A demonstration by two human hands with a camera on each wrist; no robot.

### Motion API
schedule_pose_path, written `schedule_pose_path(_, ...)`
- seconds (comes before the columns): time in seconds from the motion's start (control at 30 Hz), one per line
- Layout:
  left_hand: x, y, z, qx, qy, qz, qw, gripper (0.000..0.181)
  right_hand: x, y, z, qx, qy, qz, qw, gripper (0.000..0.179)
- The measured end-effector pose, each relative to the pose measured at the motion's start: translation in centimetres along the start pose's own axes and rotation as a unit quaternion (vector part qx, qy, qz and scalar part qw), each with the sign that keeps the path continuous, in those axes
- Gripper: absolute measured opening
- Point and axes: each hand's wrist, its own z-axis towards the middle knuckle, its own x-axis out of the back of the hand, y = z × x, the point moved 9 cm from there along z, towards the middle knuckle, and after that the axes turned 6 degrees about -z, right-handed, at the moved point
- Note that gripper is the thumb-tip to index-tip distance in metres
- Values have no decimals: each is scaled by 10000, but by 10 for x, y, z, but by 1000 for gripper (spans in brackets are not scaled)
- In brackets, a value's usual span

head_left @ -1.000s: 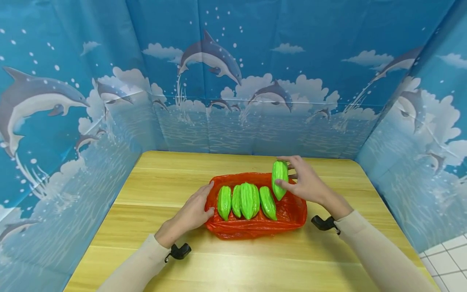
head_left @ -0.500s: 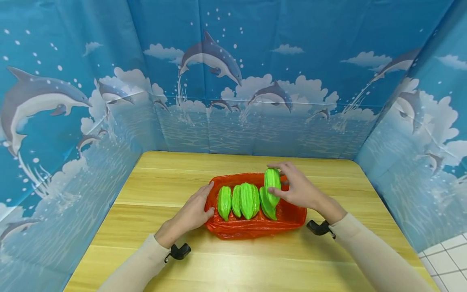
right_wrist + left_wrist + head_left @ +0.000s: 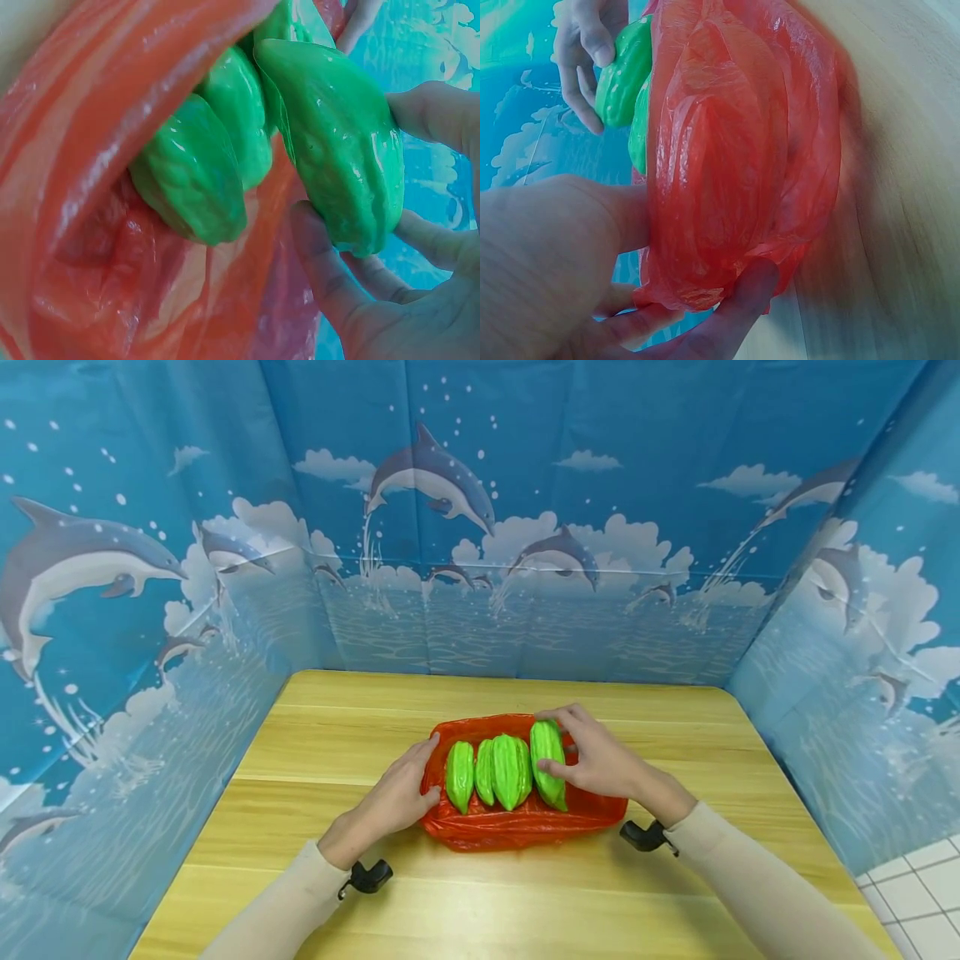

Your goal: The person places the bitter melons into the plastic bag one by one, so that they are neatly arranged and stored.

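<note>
A red plastic bag (image 3: 502, 835) lies opened out on the table, with several green ribbed bitter melons (image 3: 510, 772) side by side in it. My right hand (image 3: 600, 764) holds one bitter melon (image 3: 337, 142) between thumb and fingertips, above the right part of the bag's opening. It overlaps another bitter melon beneath it, which is mostly hidden in the head view. My left hand (image 3: 393, 793) grips the bag's left end, thumb on one side and fingers on the other. Through the thin red film in the left wrist view, a melon's shape shows.
The pale wooden table (image 3: 480, 910) extends round the bag on every side. Blue dolphin-printed sheets (image 3: 525, 610) stand along the back and both sides. White floor tiles (image 3: 918, 885) show at the lower right. Each wrist carries a small black camera mount (image 3: 369, 877).
My right hand has moved left and lower with the bitter melon, from the bag's right end to over the rightmost melon in it. My left hand has stayed in place on the bag.
</note>
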Motion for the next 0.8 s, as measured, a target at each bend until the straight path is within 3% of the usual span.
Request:
schedule_pose_path(0.47,-2,0,-2,-27,12,-69,10000,90,-12,2,-2,-158,-136,56,9998,76)
schedule_pose_path(0.8,3,-5,-5,37,17,-101,9999,92,-4,-2,-10,-160,170,101,9997,73)
